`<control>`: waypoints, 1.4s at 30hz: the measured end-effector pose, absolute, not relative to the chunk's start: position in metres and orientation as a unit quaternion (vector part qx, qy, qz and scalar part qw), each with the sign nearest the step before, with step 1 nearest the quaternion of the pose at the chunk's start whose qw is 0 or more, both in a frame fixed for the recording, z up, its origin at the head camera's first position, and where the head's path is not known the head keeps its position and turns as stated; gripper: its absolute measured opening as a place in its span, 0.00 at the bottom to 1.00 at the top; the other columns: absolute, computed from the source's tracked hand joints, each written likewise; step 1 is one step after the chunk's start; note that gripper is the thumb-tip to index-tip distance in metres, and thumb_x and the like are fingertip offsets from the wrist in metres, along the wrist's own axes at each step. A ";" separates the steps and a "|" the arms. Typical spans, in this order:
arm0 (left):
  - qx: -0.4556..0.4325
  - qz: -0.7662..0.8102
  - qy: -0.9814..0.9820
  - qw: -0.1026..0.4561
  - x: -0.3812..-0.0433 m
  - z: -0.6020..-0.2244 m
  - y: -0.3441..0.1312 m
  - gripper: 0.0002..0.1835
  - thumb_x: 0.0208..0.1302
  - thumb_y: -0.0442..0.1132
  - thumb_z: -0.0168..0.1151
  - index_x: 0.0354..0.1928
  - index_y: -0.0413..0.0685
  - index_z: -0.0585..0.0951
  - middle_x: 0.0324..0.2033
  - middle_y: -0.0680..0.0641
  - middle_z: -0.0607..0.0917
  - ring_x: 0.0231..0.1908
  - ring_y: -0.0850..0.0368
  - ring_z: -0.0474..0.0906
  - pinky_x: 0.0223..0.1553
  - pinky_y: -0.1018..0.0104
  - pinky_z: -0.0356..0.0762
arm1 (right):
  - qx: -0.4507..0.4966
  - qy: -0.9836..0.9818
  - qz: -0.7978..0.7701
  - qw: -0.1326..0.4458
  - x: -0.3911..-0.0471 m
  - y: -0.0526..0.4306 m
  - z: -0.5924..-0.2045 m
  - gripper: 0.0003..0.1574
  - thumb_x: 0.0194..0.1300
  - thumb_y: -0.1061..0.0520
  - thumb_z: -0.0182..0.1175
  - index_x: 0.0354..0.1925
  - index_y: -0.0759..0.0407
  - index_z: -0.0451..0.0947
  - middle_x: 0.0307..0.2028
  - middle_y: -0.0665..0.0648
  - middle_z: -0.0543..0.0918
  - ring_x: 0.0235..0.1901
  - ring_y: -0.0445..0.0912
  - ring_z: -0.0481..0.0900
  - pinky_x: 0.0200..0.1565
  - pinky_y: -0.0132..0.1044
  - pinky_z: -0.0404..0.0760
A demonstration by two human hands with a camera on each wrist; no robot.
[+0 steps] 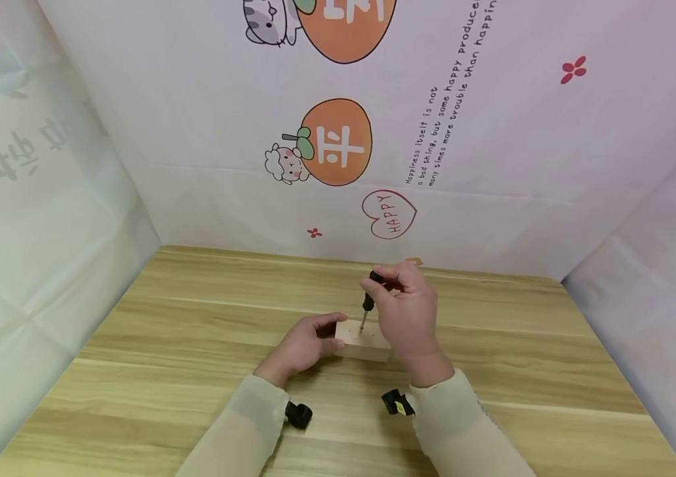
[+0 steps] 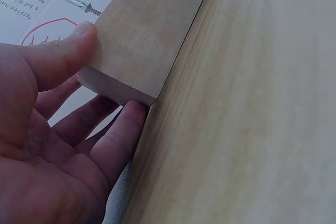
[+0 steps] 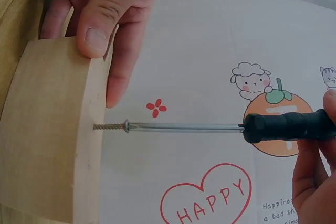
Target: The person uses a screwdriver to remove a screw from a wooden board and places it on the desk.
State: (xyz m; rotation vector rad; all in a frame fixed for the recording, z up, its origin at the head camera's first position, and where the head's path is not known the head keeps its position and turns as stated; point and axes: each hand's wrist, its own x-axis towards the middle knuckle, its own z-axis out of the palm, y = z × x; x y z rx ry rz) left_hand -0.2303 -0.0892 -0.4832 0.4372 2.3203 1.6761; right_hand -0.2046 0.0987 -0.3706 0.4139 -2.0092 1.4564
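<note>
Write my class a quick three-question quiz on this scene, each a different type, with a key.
1. Short answer: Which hand holds the screwdriver?
2. Multiple choice: Where does the left hand hold the wooden block? A) at its middle B) at one end C) at both ends
3. True or false: The screw is sunk flush into the wooden block.

Key: 1. The right hand. 2. B. 3. False; its thread shows outside the wood.

The screwdriver point(image 3: 247, 127) shows a black handle point(image 3: 286, 126) and silvery shaft point(image 3: 184, 128), the block point(image 3: 42, 124) pale tan, the table point(image 1: 135, 344) yellow-brown (streaked with grain), the far white backdrop point(image 1: 492, 165) orange fruits point(image 1: 338, 119) and red blossoms point(image 1: 579, 62).
</note>
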 end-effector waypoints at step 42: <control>0.149 0.590 0.784 0.120 -0.229 -0.484 -0.088 0.24 0.63 0.39 0.71 0.62 0.55 0.81 0.59 0.48 0.79 0.60 0.52 0.72 0.61 0.51 0.68 | 0.193 -0.805 0.505 0.243 -0.197 0.101 -0.362 0.14 0.67 0.65 0.65 0.51 0.57 0.82 0.42 0.54 0.85 0.40 0.44 0.84 0.41 0.43 0.82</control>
